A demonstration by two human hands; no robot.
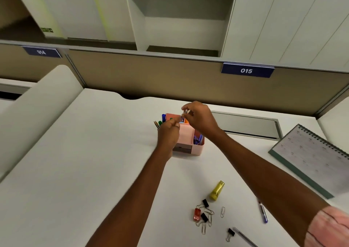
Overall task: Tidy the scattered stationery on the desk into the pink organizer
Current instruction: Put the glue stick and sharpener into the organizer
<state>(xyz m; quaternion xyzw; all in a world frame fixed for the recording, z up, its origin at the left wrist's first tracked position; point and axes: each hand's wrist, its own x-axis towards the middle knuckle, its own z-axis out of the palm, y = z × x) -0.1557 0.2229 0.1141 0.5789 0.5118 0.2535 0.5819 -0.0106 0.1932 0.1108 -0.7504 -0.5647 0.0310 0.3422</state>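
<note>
A: Largest entries first?

B: One white desk (94,152). One spiral-bound calendar (309,156), lying flat at the desk's 3 o'clock, near the right edge.

A: The container?

B: One pink organizer (187,135), upright about mid-desk, toward 12 o'clock. A bundle of pens and pencils (160,121) stands in its rear left compartment. Some blue items (197,140) lie in the low compartment on its right. A drawer front faces 6 o'clock.

A: Hands?

B: The right hand (201,118) is over the organizer's top, thumb and forefinger pinching a small silvery item (185,112) that is too blurred to name. The left hand (169,132) is at the organizer's 9 o'clock side, fingers curled toward that same item. Whether it grips anything cannot be told.

A: Loose stock?

B: All of it lies at 5 o'clock from the organizer, well apart from it.
- One stubby yellow item (217,190), type unclear.
- One blue pen (263,211), at 3 o'clock of the cluster.
- One grey pen (244,236), at the bottom edge.
- One small red translucent item (197,214).
- Three black binder clips (205,203): two beside the red item, one just beside the grey pen.
- Several silver paper clips (222,211), scattered around the red item.
</note>
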